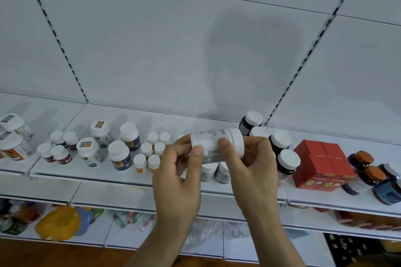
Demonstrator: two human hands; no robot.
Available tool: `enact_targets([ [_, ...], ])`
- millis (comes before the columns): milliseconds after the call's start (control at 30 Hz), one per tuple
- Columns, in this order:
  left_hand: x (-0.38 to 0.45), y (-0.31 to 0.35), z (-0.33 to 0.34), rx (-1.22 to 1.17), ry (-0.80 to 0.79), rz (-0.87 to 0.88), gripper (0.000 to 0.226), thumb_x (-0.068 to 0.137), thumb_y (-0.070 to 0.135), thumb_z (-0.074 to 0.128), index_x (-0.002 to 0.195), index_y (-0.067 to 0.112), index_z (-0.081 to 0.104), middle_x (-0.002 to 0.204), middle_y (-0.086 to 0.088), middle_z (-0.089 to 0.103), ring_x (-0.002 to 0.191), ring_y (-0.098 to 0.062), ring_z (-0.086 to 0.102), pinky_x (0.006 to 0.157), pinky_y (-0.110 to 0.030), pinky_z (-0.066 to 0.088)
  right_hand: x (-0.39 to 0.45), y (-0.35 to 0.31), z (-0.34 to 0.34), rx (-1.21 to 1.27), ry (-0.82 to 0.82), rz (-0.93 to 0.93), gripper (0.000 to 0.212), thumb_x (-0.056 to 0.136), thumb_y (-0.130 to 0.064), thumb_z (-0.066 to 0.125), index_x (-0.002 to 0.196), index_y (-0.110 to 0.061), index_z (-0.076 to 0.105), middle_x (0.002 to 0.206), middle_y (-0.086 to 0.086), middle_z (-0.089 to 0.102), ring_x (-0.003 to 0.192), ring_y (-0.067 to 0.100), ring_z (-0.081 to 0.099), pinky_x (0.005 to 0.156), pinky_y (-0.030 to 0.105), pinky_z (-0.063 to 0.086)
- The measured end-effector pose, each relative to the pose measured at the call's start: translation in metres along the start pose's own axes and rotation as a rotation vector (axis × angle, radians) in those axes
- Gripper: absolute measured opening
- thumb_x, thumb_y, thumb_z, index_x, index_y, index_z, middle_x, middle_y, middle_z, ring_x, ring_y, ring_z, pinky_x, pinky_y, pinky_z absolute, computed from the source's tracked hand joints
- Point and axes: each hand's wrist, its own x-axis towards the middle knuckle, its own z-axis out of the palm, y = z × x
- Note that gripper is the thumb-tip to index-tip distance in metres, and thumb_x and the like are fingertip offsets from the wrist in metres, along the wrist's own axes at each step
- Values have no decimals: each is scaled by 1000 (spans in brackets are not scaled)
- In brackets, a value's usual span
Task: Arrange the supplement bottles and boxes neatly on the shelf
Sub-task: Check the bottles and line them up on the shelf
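Both hands, left (178, 178) and right (251, 171), grip white bottle (217, 145) sideways | risk: setting down topples crowded dark bottles (286, 162) on shelf (97, 176)

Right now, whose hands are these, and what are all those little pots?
There is no machine here. A person wears a camera on their head, so this one picture shows what they see, looking at a shop shelf. The left hand and right hand together hold a white bottle lying sideways. The pots are supplement bottles standing on the shelf, like the small white-capped ones and dark bottles. Red boxes stand to the right. The person is tidying them.
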Motion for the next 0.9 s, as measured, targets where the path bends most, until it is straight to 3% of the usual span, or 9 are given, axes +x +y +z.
enact_targets([
  [167, 1, -2, -1, 18, 4, -58, 19, 89, 40, 55, 93, 23, 63, 95, 24, 71, 90, 5, 67, 72, -8, 48, -2, 6, -6, -5, -71, -19, 34, 77, -29, 84, 101, -21, 61, 95, -6, 74, 89, 9, 72, 72, 21, 57],
  [300, 6, -7, -3, -77, -8, -240, 23, 100, 34, 52, 93, 17, 65, 89, 6, 74, 89, -12, 70, 80, -29, 55, -4, 7, -8, 18, -85, -85, 26, 85, -16, 78, 106, -23, 65, 105, -4, 72, 92, 12, 70, 76, 25, 56],
  [433, 9, -3, 0, -238, -80, -425, 22, 104, 20, 47, 100, 17, 69, 99, 1, 76, 99, -14, 71, 80, -24, 57, -9, 7, -6, 15, -58, -155, 38, 82, -9, 81, 109, -29, 63, 112, -8, 71, 104, 17, 68, 89, 37, 55],
  [600, 12, -1, 1, -355, -143, -615, 25, 104, 15, 45, 105, 10, 70, 99, -4, 77, 95, -18, 73, 85, -36, 56, -16, 6, -5, 3, -53, -269, 56, 75, -6, 85, 113, -37, 57, 118, -12, 66, 108, 12, 65, 91, 23, 52],
  [667, 12, -1, 1, -368, -154, -630, 25, 104, 16, 45, 107, 12, 69, 98, -3, 78, 96, -18, 73, 84, -36, 56, -16, 7, -5, -7, -56, -300, 58, 76, -4, 85, 114, -37, 56, 120, -12, 66, 109, 13, 64, 93, 26, 51],
  [800, 11, 3, 1, -461, -152, -657, 25, 104, 21, 46, 108, 11, 68, 100, -9, 77, 92, -20, 74, 74, -31, 58, -14, 14, -4, -37, -56, -390, 49, 79, -11, 83, 116, -32, 59, 123, -9, 65, 115, 21, 63, 95, 37, 51],
  [900, 10, 5, 0, -523, -177, -652, 32, 103, 28, 45, 115, 8, 67, 106, -15, 75, 100, -29, 72, 81, -34, 58, -13, 19, -5, -173, -25, -576, 30, 86, -23, 74, 115, -28, 68, 131, 0, 62, 121, 18, 60, 93, 27, 51],
])
